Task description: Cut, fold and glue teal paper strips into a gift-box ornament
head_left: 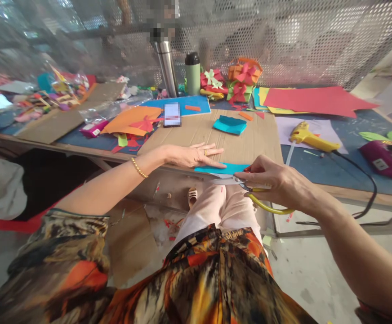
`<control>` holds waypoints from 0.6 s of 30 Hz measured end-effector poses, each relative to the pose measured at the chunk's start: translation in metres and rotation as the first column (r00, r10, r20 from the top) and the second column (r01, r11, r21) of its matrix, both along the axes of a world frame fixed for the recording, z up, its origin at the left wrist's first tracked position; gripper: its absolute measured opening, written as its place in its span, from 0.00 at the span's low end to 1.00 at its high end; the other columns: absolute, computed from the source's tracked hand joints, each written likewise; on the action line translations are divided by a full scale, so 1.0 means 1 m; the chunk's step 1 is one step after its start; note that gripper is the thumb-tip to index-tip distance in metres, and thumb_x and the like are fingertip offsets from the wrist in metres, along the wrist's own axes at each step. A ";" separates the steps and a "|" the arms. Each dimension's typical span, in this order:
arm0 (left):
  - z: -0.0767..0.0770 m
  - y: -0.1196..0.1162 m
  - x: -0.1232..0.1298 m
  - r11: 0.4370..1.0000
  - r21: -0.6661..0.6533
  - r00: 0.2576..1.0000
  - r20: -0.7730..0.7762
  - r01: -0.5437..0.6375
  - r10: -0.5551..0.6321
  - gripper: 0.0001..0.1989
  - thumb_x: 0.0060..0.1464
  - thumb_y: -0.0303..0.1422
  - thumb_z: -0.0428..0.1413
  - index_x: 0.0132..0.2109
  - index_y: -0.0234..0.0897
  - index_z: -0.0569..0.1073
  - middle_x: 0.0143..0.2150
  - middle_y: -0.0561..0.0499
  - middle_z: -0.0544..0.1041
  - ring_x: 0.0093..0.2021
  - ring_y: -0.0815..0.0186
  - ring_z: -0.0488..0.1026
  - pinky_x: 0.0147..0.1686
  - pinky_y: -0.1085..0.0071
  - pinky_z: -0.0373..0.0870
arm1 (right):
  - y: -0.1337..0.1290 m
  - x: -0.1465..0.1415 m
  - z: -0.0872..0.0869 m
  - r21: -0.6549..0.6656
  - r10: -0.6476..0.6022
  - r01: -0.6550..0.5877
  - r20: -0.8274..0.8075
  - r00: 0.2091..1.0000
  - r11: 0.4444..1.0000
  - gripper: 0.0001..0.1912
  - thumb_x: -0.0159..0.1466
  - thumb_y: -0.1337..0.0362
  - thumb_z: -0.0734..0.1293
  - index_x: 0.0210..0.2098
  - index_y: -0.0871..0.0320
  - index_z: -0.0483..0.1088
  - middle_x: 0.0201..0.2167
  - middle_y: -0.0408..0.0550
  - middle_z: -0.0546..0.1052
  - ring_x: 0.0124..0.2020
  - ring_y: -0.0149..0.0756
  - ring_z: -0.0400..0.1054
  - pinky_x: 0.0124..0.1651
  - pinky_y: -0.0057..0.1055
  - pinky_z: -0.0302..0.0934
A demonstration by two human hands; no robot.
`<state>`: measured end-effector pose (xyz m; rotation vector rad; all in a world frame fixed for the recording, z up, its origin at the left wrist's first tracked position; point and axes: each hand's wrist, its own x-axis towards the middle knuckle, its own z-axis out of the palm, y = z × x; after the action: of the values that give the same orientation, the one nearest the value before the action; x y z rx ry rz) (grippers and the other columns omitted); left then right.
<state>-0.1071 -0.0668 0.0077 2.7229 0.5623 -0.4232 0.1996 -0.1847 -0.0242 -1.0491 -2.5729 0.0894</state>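
My left hand [196,155] lies flat with its fingers spread on the cardboard sheet [182,137]. Its index fingertip rests on a strip of blue paper [231,168] along the table's front edge. My right hand [272,180] grips a pair of scissors [270,208] with yellow handles, blades pointing left just below the strip. The right fingers also come against the strip's right end; whether they pinch it is unclear. A folded piece of teal paper [229,125] sits farther back on the cardboard.
A yellow glue gun [314,137] lies on lilac paper at right, its black cord hanging over the edge. Red sheets [317,100] are stacked behind. A phone [172,114], a steel flask [167,67] and a green bottle [192,74] occupy the back. Orange paper [131,119] and scraps lie left.
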 end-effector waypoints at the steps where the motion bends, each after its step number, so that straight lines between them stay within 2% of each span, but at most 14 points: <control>1: 0.000 -0.001 0.000 1.000 -0.006 1.000 0.002 -0.007 0.007 0.38 0.59 0.26 0.47 0.75 0.54 0.63 0.83 0.65 0.37 0.82 0.57 0.31 0.79 0.53 0.32 | 0.000 0.000 0.000 -0.002 0.000 0.000 -0.001 1.000 1.000 0.20 0.69 0.64 0.69 0.58 0.49 0.81 0.42 0.53 0.76 0.34 0.33 0.74 0.33 0.28 0.65; 6: 0.003 -0.003 0.001 0.999 -0.032 0.999 0.021 -0.036 0.037 0.39 0.59 0.25 0.48 0.74 0.59 0.64 0.83 0.67 0.38 0.82 0.54 0.32 0.79 0.50 0.34 | 0.005 -0.009 0.004 -0.013 0.006 -0.006 -0.004 1.000 1.000 0.19 0.68 0.63 0.70 0.57 0.49 0.82 0.43 0.53 0.77 0.32 0.33 0.73 0.31 0.28 0.64; 14: 0.001 -0.002 0.000 1.000 -0.019 0.999 0.025 -0.021 0.022 0.39 0.58 0.25 0.47 0.74 0.59 0.64 0.83 0.67 0.39 0.83 0.57 0.32 0.79 0.52 0.32 | 0.004 -0.011 0.001 0.031 0.030 -0.029 -0.015 0.999 0.999 0.17 0.69 0.64 0.69 0.55 0.51 0.83 0.41 0.53 0.75 0.32 0.32 0.71 0.31 0.28 0.61; 18: 0.000 -0.001 0.001 1.000 -0.011 1.000 0.005 -0.020 0.020 0.40 0.59 0.25 0.47 0.75 0.58 0.62 0.83 0.68 0.37 0.83 0.59 0.30 0.78 0.52 0.31 | 0.003 -0.010 0.003 0.007 0.014 -0.013 -0.013 1.000 1.000 0.17 0.69 0.63 0.68 0.56 0.50 0.83 0.41 0.53 0.75 0.32 0.33 0.71 0.31 0.29 0.62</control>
<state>-0.1065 -0.0682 0.0073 2.7051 0.5840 -0.4134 0.1894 -0.1822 -0.0216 -1.0256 -2.5674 0.0905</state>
